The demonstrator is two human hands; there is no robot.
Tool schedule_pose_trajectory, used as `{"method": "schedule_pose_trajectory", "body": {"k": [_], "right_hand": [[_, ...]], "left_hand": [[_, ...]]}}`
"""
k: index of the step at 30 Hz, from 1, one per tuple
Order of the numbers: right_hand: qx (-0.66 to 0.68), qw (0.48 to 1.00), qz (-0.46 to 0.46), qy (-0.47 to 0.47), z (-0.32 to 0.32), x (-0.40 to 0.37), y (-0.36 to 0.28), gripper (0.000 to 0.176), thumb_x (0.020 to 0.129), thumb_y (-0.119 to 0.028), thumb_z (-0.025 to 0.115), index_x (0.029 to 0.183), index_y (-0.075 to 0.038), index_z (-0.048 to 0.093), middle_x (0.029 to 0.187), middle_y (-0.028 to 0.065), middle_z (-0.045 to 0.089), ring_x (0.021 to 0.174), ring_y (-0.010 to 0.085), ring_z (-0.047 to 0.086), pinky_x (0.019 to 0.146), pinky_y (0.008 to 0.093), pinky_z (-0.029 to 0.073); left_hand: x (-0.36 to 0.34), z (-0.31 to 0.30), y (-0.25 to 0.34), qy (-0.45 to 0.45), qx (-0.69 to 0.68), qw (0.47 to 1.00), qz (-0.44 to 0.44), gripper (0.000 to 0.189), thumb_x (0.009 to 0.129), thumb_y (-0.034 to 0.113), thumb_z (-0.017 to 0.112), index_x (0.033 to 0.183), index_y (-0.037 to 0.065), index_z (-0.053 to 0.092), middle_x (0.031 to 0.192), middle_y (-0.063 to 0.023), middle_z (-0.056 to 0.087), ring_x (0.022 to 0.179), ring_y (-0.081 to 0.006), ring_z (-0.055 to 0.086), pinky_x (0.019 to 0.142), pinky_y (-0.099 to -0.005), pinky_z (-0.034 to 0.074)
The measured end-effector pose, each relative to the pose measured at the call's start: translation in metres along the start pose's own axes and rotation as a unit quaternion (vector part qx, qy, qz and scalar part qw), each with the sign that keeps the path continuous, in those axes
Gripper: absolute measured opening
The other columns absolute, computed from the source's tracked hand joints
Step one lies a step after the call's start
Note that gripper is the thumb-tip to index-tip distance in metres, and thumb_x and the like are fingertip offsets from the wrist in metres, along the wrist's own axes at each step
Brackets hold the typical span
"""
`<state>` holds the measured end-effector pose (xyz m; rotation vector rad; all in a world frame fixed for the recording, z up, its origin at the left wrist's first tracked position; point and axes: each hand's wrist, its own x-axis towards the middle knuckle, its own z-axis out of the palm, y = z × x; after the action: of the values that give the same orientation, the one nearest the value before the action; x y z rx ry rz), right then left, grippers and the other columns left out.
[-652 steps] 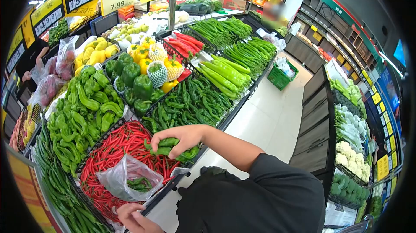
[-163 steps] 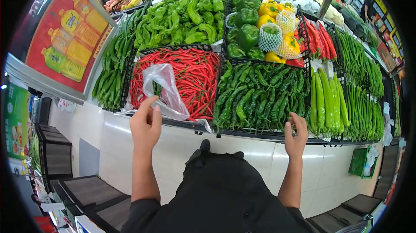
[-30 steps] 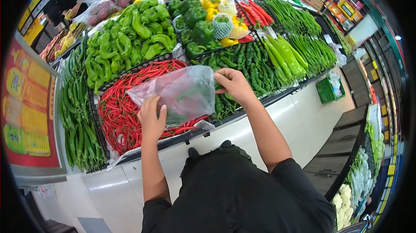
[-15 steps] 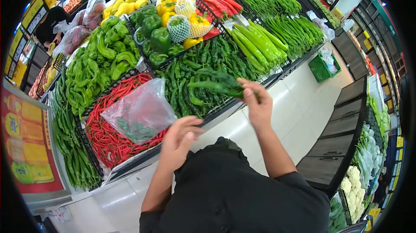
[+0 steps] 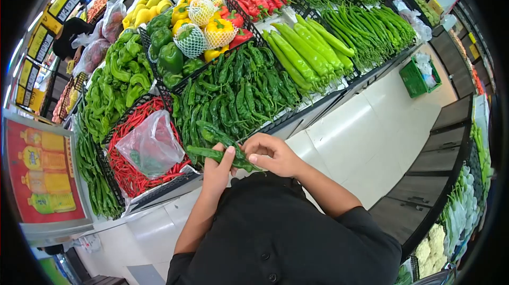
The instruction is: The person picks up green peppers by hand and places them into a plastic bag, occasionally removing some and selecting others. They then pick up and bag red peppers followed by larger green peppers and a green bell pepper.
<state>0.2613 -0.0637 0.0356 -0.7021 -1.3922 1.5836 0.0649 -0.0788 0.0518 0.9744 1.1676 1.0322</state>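
Note:
Close to my body, dark green wrinkled peppers [image 5: 218, 136] are gripped in my left hand [image 5: 216, 173], thumb on top. The fingers of my right hand [image 5: 275, 153] are curled and pinched at the stem ends of the same peppers; its fingertips are partly hidden. Just beyond lies the heap of similar green peppers [image 5: 238, 91] in a display bin. To the left, a clear plastic bag [image 5: 151, 144] with some green peppers inside rests on a pile of thin red chilies [image 5: 130, 120].
Bell peppers [image 5: 170, 58], some in foam nets, and long light-green peppers [image 5: 310, 51] fill neighbouring bins. The stand's front edge [image 5: 297, 118] runs diagonally ahead of me. A green crate [image 5: 416, 81] is on the floor at right. A dark wooden cabinet [image 5: 424, 179] stands at right.
My right hand has brought the peppers down and left from above the heap. My left hand, open before, has closed on them. The view has shifted slightly.

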Motion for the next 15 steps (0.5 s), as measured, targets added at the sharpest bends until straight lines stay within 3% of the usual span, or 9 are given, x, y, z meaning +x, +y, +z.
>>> {"method": "schedule_pose_trajectory", "body": {"k": [2, 3, 10, 12, 14, 15], "right_hand": [[-0.014, 0.994, 0.098, -0.035, -0.013, 0.004, -0.003, 0.033, 0.094, -0.014, 0.071, 0.121, -0.001, 0.058, 0.098, 0.0024, 0.062, 0.088, 0.0102, 0.060, 0.077, 0.0282, 0.051], [-0.023, 0.995, 0.085, -0.039, -0.014, 0.006, -0.001, 0.043, 0.096, -0.014, 0.069, 0.132, -0.002, 0.051, 0.091, 0.0012, 0.060, 0.083, 0.0089, 0.058, 0.072, 0.0271, 0.048], [0.006, 0.995, 0.063, -0.082, -0.037, 0.016, 0.003, 0.048, 0.095, -0.009, 0.070, 0.136, 0.002, 0.047, 0.087, 0.0015, 0.057, 0.078, 0.0076, 0.055, 0.068, 0.0253, 0.046], [0.009, 0.999, 0.045, -0.022, -0.048, 0.022, 0.003, 0.054, 0.092, -0.017, 0.074, 0.135, 0.004, 0.048, 0.085, 0.0036, 0.061, 0.072, 0.0084, 0.058, 0.064, 0.0254, 0.050], [-0.103, 0.991, 0.028, 0.084, -0.065, 0.032, -0.006, 0.054, 0.088, -0.020, 0.078, 0.128, 0.004, 0.053, 0.083, 0.0039, 0.062, 0.070, 0.0084, 0.060, 0.062, 0.0259, 0.050], [-0.168, 0.978, 0.019, 0.119, -0.073, 0.039, -0.012, 0.051, 0.087, -0.021, 0.077, 0.126, 0.003, 0.053, 0.082, 0.0071, 0.063, 0.070, 0.0131, 0.062, 0.063, 0.0294, 0.051]], "left_hand": [[-0.001, 0.008, -0.001, -0.020, 0.062, 0.998, 0.014, 0.017, 0.102, 0.019, 0.057, 0.098, 0.004, 0.062, 0.070, 0.0003, 0.057, 0.053, -0.0065, 0.049, 0.048, -0.0216, 0.038], [-0.001, 0.008, -0.004, -0.024, 0.105, 0.994, 0.006, 0.013, 0.101, 0.017, 0.059, 0.100, 0.004, 0.061, 0.075, 0.0000, 0.057, 0.059, -0.0053, 0.050, 0.051, -0.0212, 0.038], [0.003, 0.029, -0.002, 0.018, 0.136, 0.988, 0.067, 0.014, 0.101, 0.014, 0.059, 0.110, 0.002, 0.058, 0.086, 0.0006, 0.057, 0.068, -0.0027, 0.048, 0.056, -0.0207, 0.038], [0.004, 0.034, 0.005, 0.028, 0.080, 0.995, 0.055, 0.016, 0.102, 0.014, 0.058, 0.114, 0.003, 0.057, 0.085, 0.0008, 0.057, 0.064, -0.0028, 0.047, 0.054, -0.0207, 0.038], [0.006, 0.032, 0.007, 0.040, 0.076, 0.996, 0.035, 0.018, 0.103, 0.014, 0.056, 0.117, 0.002, 0.055, 0.084, 0.0005, 0.056, 0.056, -0.0035, 0.045, 0.048, -0.0207, 0.037], [0.006, 0.032, 0.009, 0.043, 0.069, 0.996, 0.035, 0.018, 0.103, 0.015, 0.056, 0.116, 0.002, 0.055, 0.083, 0.0004, 0.056, 0.055, -0.0036, 0.045, 0.047, -0.0208, 0.036]]}}
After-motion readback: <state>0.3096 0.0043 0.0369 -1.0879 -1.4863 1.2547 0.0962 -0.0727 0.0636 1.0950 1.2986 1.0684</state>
